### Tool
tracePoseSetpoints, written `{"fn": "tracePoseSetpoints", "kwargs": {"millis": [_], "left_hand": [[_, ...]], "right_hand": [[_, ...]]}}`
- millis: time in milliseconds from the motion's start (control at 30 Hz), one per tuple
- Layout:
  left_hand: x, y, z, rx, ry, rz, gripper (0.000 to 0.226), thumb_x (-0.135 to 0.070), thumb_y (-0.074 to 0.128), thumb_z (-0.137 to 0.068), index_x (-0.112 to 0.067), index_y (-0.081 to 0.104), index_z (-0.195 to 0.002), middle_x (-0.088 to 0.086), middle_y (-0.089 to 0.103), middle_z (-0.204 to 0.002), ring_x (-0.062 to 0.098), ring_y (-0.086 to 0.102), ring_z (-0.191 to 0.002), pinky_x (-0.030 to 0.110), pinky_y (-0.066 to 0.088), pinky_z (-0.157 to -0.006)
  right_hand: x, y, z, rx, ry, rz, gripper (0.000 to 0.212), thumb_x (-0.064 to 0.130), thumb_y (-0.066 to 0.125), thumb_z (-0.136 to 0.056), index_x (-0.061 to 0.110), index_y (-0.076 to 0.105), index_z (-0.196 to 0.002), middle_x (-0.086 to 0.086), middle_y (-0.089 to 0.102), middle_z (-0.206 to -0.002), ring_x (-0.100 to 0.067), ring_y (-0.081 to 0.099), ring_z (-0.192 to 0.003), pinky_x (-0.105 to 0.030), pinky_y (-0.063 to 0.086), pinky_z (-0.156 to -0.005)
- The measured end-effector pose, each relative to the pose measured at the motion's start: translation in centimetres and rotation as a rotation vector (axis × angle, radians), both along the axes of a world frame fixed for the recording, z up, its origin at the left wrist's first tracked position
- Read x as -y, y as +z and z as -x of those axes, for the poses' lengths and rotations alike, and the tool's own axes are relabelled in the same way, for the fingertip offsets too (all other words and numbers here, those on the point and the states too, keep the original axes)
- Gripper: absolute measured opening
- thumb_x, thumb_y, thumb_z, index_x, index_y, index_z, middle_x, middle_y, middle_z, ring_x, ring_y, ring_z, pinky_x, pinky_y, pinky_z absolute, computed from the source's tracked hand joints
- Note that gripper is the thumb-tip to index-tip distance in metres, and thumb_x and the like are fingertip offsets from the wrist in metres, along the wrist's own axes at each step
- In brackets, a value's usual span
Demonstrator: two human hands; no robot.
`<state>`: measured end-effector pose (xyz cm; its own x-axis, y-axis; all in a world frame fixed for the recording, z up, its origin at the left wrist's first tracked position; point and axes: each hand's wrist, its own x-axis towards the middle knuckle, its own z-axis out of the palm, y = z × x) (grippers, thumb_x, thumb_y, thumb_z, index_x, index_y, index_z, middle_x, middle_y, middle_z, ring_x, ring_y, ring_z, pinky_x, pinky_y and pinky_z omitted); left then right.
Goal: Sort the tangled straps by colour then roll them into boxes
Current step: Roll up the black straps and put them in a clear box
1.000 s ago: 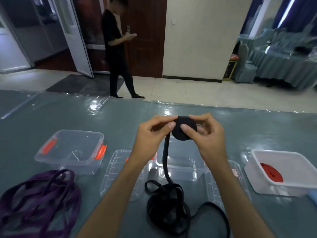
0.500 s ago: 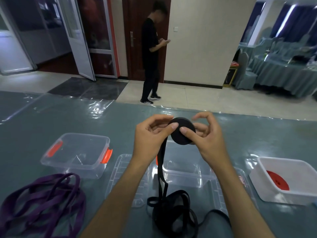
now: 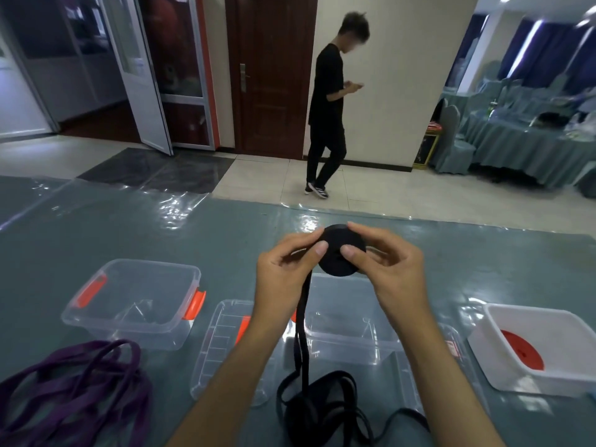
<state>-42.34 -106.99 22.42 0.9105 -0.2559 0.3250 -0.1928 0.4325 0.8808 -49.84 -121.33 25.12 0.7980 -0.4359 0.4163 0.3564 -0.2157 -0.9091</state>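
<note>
Black strap roll (image 3: 342, 253), a tight round disc seen face on, is held up above the table between both hands. The left hand (image 3: 287, 269) pinches it from the left, its thumb tip pressed on the near face and its fingers curled round the far edge. The right hand (image 3: 387, 269) pinches it from the right, thumb on the near face, forefinger arched over the top rim and the other fingers curled behind. The two thumb tips lie close together on the disc, so the roll sits between the two grips with its lower edge free.

From the roll's left underside the unrolled strap tail (image 3: 301, 333) hangs straight down past the left wrist to a loose black strap pile (image 3: 322, 411) on the table (image 3: 225, 246) at the near edge, between the forearms.

Directly below the hands stands a clear box (image 3: 351, 327), open at the top. A clear lid (image 3: 222, 350) lies flat just left of it. Further left is a second clear box (image 3: 132, 301) with orange latches, and near it, at the near left corner, a tangle of purple strap (image 3: 74, 391). At the right a white box (image 3: 541, 346) holds a rolled red strap (image 3: 522, 350).

Beyond the table a person in black (image 3: 329, 108) stands on the tiled floor, by a dark door.
</note>
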Motion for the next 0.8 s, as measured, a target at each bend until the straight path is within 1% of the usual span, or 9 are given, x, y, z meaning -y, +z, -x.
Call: {"fn": "tracePoseSetpoints", "kwargs": {"millis": [100,133,200,300,400,533,633,700,800], "left_hand": [[0.2,0.3,-0.3,-0.023,-0.028,-0.029,0.026,-0.004,0.076,-0.088,-0.012,0.077,-0.113,0.007,0.080,-0.105,0.016,0.075,-0.102,0.023,0.057,-0.090],[0.3,0.4,-0.4,-0.029,0.014,-0.029,0.025,-0.006,0.079,-0.086,-0.012,0.077,-0.110,0.007,0.080,-0.101,0.017,0.076,-0.099,0.023,0.058,-0.088],[0.7,0.4,-0.3,-0.018,0.083,-0.016,0.019,-0.007,0.082,-0.083,-0.006,0.078,-0.102,0.007,0.081,-0.095,0.020,0.078,-0.095,0.024,0.059,-0.084],[0.9,0.0,-0.3,0.011,0.056,-0.016,0.018,-0.001,0.078,-0.085,-0.004,0.078,-0.103,0.006,0.081,-0.099,0.018,0.077,-0.097,0.022,0.058,-0.085],[0.9,-0.1,-1.0,0.041,-0.031,-0.088,0.027,-0.001,0.076,-0.089,-0.010,0.076,-0.113,0.002,0.080,-0.105,0.015,0.076,-0.101,0.021,0.057,-0.088],[1.3,-0.5,-1.0,-0.057,0.066,-0.045,0.026,-0.004,0.081,-0.085,-0.010,0.072,-0.109,0.008,0.080,-0.096,0.020,0.078,-0.092,0.023,0.059,-0.081],[1.6,-1.4,-0.6,-0.030,0.088,-0.053,0.016,-0.001,0.077,-0.087,-0.002,0.076,-0.103,0.008,0.081,-0.099,0.021,0.078,-0.097,0.023,0.059,-0.085],[1.6,-1.9,-0.8,0.002,0.051,-0.066,0.019,0.001,0.072,-0.091,-0.001,0.076,-0.110,0.010,0.079,-0.107,0.021,0.075,-0.105,0.024,0.057,-0.091],[1.6,-1.5,-1.3,0.030,-0.030,-0.125,0.025,0.001,0.068,-0.095,-0.010,0.075,-0.117,0.004,0.079,-0.112,0.016,0.074,-0.109,0.021,0.055,-0.093]], "right_hand": [[-0.1,-1.0,-0.2,-0.017,-0.005,-0.100,0.029,0.007,0.085,-0.077,0.007,0.068,-0.100,-0.015,0.077,-0.104,-0.030,0.078,-0.096,-0.045,0.064,-0.080],[0.0,-1.3,-0.3,-0.041,0.001,-0.111,0.033,0.007,0.086,-0.075,0.005,0.061,-0.096,-0.018,0.075,-0.102,-0.033,0.078,-0.092,-0.047,0.065,-0.074],[0.4,-1.3,-0.5,-0.062,0.016,-0.121,0.033,0.000,0.084,-0.078,0.006,0.057,-0.097,-0.016,0.077,-0.096,-0.033,0.079,-0.085,-0.040,0.065,-0.066],[1.0,-0.8,-0.7,-0.019,0.010,-0.073,0.038,-0.004,0.080,-0.081,0.016,0.071,-0.113,-0.007,0.079,-0.101,-0.025,0.078,-0.092,-0.035,0.065,-0.078],[1.3,-1.2,-0.9,0.014,-0.024,-0.064,0.035,0.003,0.081,-0.081,0.015,0.074,-0.113,-0.007,0.079,-0.109,-0.026,0.077,-0.100,-0.046,0.063,-0.089],[1.6,-1.8,-0.9,-0.127,0.059,-0.110,0.040,0.012,0.085,-0.074,0.007,0.055,-0.101,-0.013,0.079,-0.101,-0.032,0.079,-0.089,-0.061,0.062,-0.080],[2.1,-1.7,-0.7,-0.158,0.126,-0.084,0.042,0.001,0.081,-0.082,0.011,0.059,-0.117,-0.012,0.080,-0.100,-0.031,0.079,-0.089,-0.052,0.065,-0.079],[2.3,-1.8,-0.8,-0.108,0.095,-0.054,0.046,-0.002,0.078,-0.086,0.014,0.066,-0.127,-0.008,0.080,-0.106,-0.026,0.078,-0.098,-0.044,0.065,-0.084],[2.4,-2.7,-1.3,-0.077,0.028,-0.043,0.031,0.001,0.083,-0.082,0.013,0.070,-0.107,-0.007,0.079,-0.107,-0.023,0.077,-0.099,-0.048,0.064,-0.085]]}}
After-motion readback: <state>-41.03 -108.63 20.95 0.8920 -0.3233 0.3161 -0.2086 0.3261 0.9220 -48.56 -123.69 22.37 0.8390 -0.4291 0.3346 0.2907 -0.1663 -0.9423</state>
